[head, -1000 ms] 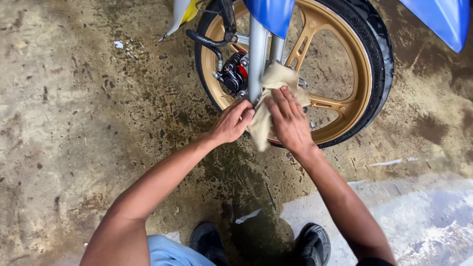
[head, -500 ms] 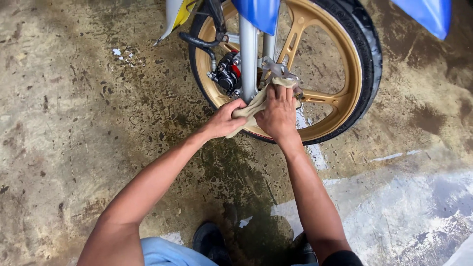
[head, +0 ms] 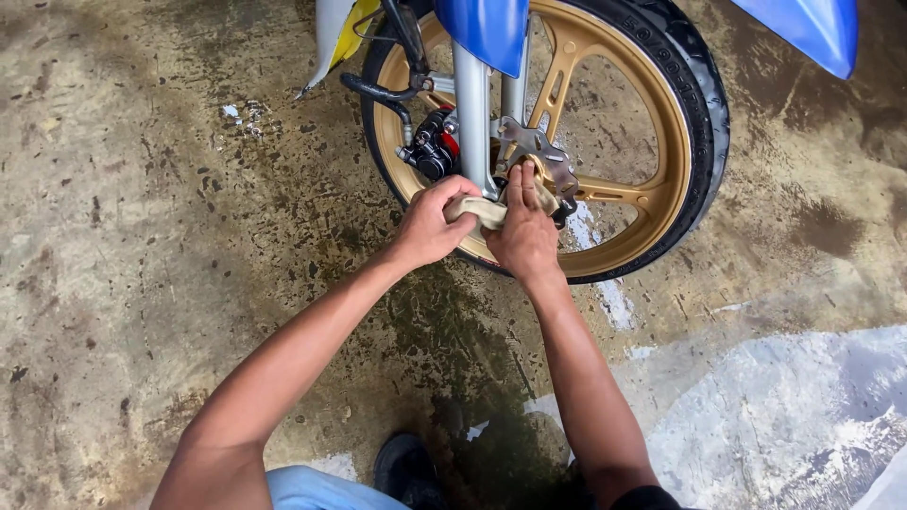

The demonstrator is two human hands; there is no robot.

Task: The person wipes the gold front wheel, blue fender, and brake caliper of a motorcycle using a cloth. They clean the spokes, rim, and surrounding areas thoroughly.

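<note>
Where the view begins at the left: rough concrete floor (head: 142, 236), mottled tan and dark, wet and stained, with small white flecks near the wheel. Next, the left hand (head: 430, 227), curled in a fist around one end of a beige cloth (head: 477, 210), bare forearm running back toward the lower left. Soft, crumpled cloth, bunched into a thick roll between the two hands, lying against the lower hub of a motorcycle wheel (head: 652, 123). Just above the left hand, a black brake caliper (head: 430, 151) with a red spot, blocky and hard, with a black hose curving up from it. Beside that, a smooth silver fork tube (head: 472, 123), upright, capped by a glossy blue fender (head: 487, 28). Then the right hand (head: 524, 231), fingers (head: 522, 184) straight and close together, pressed flat over the cloth and reaching up onto a dull metal brake disc (head: 539, 151) with a wavy, cut-out edge. Gold spokes, broad and flat, inside a black ribbed tyre (head: 704, 104). Farther right, another blue panel (head: 803, 33) at the top edge, and a pale grey, chalky patch of floor (head: 784, 416) at the lower right. Near the bottom edge, a dark shoe (head: 406, 467).
</note>
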